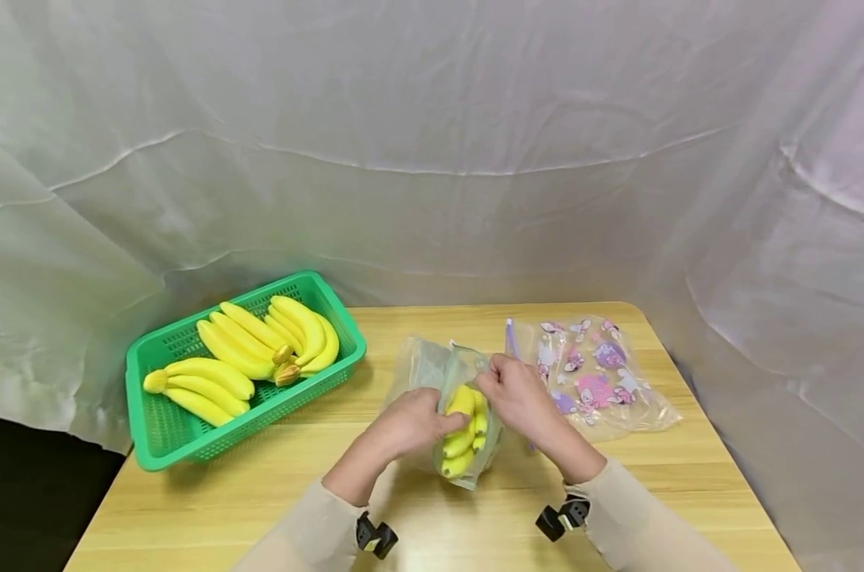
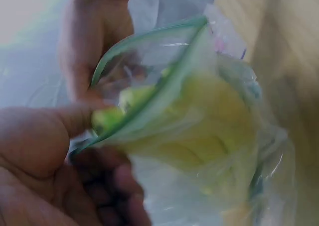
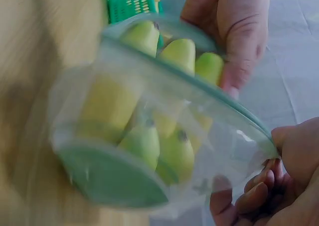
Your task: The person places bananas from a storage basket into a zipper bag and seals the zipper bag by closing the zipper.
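A clear zip bag (image 1: 466, 362) with a green-edged mouth stands over the middle of the table, and a bunch of yellow bananas (image 1: 460, 462) sits inside it. My left hand (image 1: 413, 423) grips the near left side of the bag's mouth, its thumb reaching over the rim against the bananas. At the far right corner of that mouth, my right hand (image 1: 521, 396) pinches the green edge between thumb and fingers. Seen from the right wrist, the banana tips (image 3: 179, 56) poke up at the gaping mouth. The left wrist view is blurred.
On the left, a green plastic basket (image 1: 140, 413) holds several more banana bunches (image 1: 234, 345). A clear bag printed with pink and purple figures (image 1: 596, 373) lies flat at the right. Another clear bag (image 1: 420, 365) lies behind the left hand. Grey sheeting (image 1: 432, 222) hangs behind the wooden table (image 1: 660, 469).
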The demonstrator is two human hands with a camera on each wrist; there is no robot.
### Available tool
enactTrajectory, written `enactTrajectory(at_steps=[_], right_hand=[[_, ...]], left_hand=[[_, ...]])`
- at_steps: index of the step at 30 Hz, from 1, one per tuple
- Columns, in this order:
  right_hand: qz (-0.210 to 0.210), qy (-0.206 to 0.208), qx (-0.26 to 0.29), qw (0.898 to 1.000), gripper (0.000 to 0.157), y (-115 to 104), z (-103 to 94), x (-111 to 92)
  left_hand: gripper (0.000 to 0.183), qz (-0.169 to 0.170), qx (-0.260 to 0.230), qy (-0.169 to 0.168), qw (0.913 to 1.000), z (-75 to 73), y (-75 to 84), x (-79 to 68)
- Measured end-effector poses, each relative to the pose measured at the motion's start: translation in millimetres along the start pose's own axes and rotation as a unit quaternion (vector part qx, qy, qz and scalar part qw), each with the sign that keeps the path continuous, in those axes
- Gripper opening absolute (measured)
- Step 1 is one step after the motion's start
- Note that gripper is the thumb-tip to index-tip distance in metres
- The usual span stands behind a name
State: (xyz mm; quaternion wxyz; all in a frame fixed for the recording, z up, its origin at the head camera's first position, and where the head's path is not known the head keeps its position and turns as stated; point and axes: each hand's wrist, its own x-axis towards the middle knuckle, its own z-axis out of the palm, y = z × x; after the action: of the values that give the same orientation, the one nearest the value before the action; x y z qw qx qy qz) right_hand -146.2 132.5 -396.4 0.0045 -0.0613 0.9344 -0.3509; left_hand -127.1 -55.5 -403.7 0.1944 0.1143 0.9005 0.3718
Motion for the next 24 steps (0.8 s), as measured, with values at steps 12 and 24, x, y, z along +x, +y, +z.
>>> enactTrajectory(at_steps=[12,24], right_hand=[[-0.064,0.11,-0.08,0.989,0.023,-14.4,-22.6,-2.5],[-0.085,0.102,-0.139,0.981,0.028,-40.0,-23.8,13.8]], left_hand=[[0.043,-0.047,0.256,0.212,0.942,-38.7,14.2,-21.1],[0.016,-0.054,0.271,0.187,0.9428,-61.3,12.9,-18.7]])
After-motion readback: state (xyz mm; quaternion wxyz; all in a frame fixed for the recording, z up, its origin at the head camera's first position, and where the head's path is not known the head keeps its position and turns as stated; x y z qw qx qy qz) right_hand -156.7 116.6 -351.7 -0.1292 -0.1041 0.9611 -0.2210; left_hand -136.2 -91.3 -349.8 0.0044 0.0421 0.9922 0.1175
